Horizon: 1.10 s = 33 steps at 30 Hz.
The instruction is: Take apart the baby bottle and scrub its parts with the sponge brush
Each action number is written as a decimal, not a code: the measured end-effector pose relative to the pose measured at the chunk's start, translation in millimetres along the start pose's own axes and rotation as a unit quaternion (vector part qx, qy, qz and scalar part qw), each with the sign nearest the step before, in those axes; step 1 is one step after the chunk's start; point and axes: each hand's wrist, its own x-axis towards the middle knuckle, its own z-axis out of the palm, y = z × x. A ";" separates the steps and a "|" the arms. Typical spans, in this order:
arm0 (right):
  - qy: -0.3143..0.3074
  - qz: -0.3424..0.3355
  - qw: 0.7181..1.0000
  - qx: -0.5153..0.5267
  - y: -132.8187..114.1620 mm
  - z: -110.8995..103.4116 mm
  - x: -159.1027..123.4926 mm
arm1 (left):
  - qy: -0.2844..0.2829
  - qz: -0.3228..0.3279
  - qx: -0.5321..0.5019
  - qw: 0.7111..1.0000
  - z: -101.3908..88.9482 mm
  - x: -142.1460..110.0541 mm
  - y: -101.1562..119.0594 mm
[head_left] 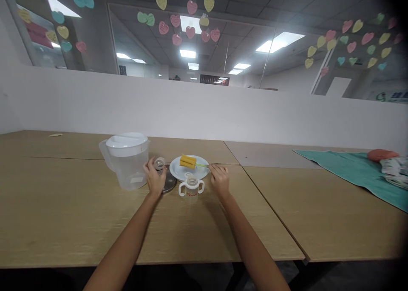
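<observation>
My left hand (pixel 155 178) is closed, its fingers around a small clear round cap (pixel 159 163), above a dark round dish (pixel 169 182) on the table. In my right hand (pixel 219 179), also closed, is the thin green handle of a yellow sponge brush (pixel 188 161). The sponge head is over the white plate (pixel 174 168); whether it touches the plate I cannot tell. Just in front of the plate stands a clear baby cup (pixel 191 192) with two white handles, upright and with its top uncovered. Neither hand touches the cup.
A translucent pitcher (pixel 132 169) with a white lid stands left of my left hand. On the right, a teal cloth (pixel 344 167) bears an orange-red item (pixel 381 155) and patterned fabric (pixel 395 169). A low white wall (pixel 223 112) rises behind the wooden table (pixel 79 223).
</observation>
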 end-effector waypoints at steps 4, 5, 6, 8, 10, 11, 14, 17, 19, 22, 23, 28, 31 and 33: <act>-0.005 0.006 1.000 0.000 0.3 0.8 -0.4 | -0.071 -0.012 0.009 0.997 4.0 0.2 -10.3; -0.009 0.008 1.000 -0.001 0.3 1.1 -0.4 | -0.085 -0.014 0.010 0.996 5.3 0.4 -12.9; -0.014 0.009 1.000 -0.001 0.3 1.5 -0.3 | -0.095 -0.016 0.013 0.995 6.4 0.7 -15.4; -0.019 0.010 1.000 -0.002 0.6 2.3 -0.4 | -0.099 -0.018 0.023 0.995 8.0 1.1 -19.7; -0.018 0.009 1.000 -0.001 1.0 3.2 -1.0 | -0.106 -0.011 0.041 0.993 8.7 1.1 -22.8; -0.017 0.010 1.000 0.000 1.3 3.6 -1.4 | -0.118 -0.006 0.052 0.992 8.9 0.9 -23.7; -0.016 0.034 0.999 0.002 2.6 4.9 -3.4 | -0.177 0.020 0.092 0.980 9.0 -0.2 -23.7; -0.011 0.096 0.995 0.010 3.8 5.9 -5.0 | -0.205 0.071 0.116 0.969 7.2 -0.9 -17.6; 0.001 0.144 0.989 0.019 4.1 6.1 -5.0 | -0.189 0.097 0.106 0.971 5.2 -0.4 -8.9; 0.006 0.201 0.979 0.021 3.4 5.2 -3.7 | -0.188 0.111 0.050 0.974 6.4 2.8 10.8; 0.004 0.212 0.977 0.021 3.0 4.8 -3.3 | -0.208 0.115 0.026 0.971 9.3 4.7 18.7; -0.005 0.222 0.975 0.030 3.0 3.9 -2.2 | -0.420 0.162 -0.025 0.892 46.9 17.0 55.8; -0.007 0.226 0.974 0.021 4.5 4.7 -1.9 | -0.466 0.167 -0.024 0.868 74.3 19.0 66.1; 0.000 0.226 0.974 0.009 5.5 5.4 -1.7 | -0.486 0.160 -0.014 0.859 86.8 17.2 66.1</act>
